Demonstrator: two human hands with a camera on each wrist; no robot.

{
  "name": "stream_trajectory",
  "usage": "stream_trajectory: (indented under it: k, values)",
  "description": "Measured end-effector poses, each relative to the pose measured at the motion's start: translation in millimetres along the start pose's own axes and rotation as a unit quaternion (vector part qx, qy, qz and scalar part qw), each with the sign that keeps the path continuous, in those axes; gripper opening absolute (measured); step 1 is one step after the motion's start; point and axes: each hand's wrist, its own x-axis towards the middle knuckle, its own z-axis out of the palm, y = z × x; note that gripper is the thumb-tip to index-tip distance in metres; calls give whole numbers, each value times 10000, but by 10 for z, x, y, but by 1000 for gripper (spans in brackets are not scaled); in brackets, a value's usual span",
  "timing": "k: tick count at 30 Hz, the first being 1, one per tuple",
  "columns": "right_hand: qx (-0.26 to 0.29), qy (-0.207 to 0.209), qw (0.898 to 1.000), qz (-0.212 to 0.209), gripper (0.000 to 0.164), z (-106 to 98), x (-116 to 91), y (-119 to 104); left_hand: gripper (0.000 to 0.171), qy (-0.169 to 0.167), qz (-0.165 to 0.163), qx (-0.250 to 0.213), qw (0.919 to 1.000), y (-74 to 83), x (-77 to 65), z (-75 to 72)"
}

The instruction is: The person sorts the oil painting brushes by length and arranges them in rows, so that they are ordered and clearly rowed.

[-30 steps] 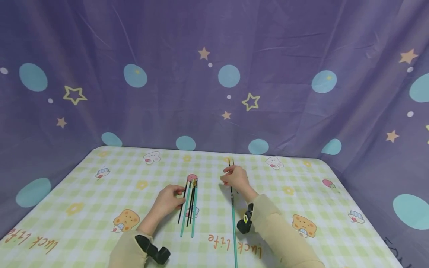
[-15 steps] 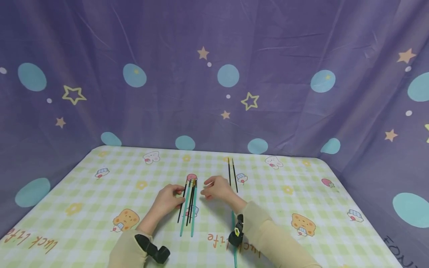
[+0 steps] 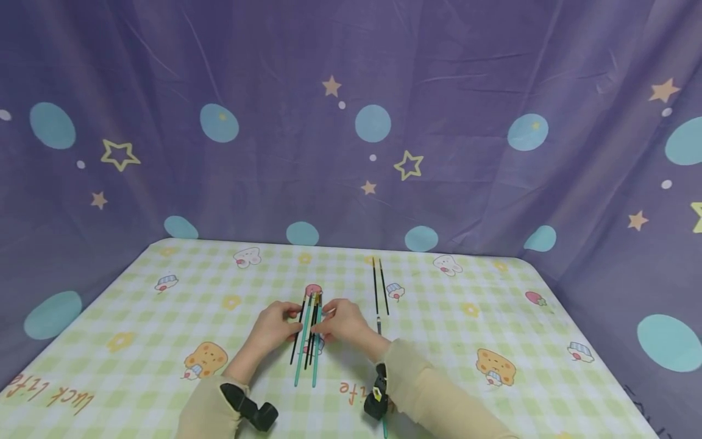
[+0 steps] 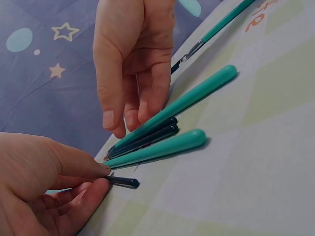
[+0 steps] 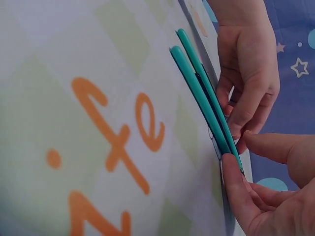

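A loose bundle of slim paintbrushes, some with teal handles (image 4: 157, 149) and some black, lies mid-table with bristles pointing away. My left hand (image 3: 272, 326) is at its left side and pinches the outermost black paintbrush (image 4: 124, 182) between thumb and finger. From the other side my right hand (image 3: 348, 323) reaches in. Its fingertips are right at the rightmost teal paintbrush (image 3: 315, 366), thumb and fingers spread apart in the right wrist view. The bristle ends are hidden in both wrist views.
Two thin black paintbrushes (image 3: 375, 286) lie further back to the right. Below them a long teal paintbrush (image 4: 226, 22) lies partly under my right forearm. A checked cloth (image 3: 219, 280) covers the table, and a purple curtain (image 3: 274, 183) hangs behind it.
My right hand has left the brushes at the right and moved left and nearer, up to the bundle. The left hand stays where it was.
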Motion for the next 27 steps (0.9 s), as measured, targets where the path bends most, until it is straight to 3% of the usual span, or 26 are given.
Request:
stream_trajectory:
  k: [18,27]
  values:
    - [-80,185,9997,-100,46,83,7,23,38,-15,21,3,10000,4,-16,-14]
    - [-759,395,9963,2,45,100,6,-12,38,14,3,-7,10000,-13,8,9]
